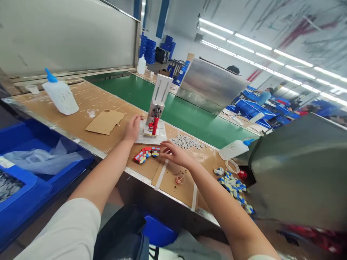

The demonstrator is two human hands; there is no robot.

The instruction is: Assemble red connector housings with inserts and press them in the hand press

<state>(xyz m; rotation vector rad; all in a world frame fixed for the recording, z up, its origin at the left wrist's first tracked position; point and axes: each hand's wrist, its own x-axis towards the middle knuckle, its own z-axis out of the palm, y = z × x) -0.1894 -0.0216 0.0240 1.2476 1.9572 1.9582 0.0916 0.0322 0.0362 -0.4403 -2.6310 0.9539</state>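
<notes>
A metal hand-press fixture (157, 104) with a red lever handle stands on a pale base plate (143, 138); a small red piece sits under the press. My left hand (132, 129) is at the left side of the fixture, fingers stretched towards it, with nothing visible in them. My right hand (175, 153) hovers at the front right of the base, fingers apart and slightly curved. Close to its fingertips lies a cluster of small red, blue and yellow toy-like pieces (146, 154); whether the fingertips touch them I cannot tell.
Small grey-white parts (187, 141) lie right of the fixture. White bottles (61, 96) stand left and lie right (234, 150). Blue-and-yellow pieces (233, 186) and a tape roll (232, 166) are at right. A cardboard sheet (105, 122) and blue bins (29, 177) are left; a green belt (130, 92) runs behind.
</notes>
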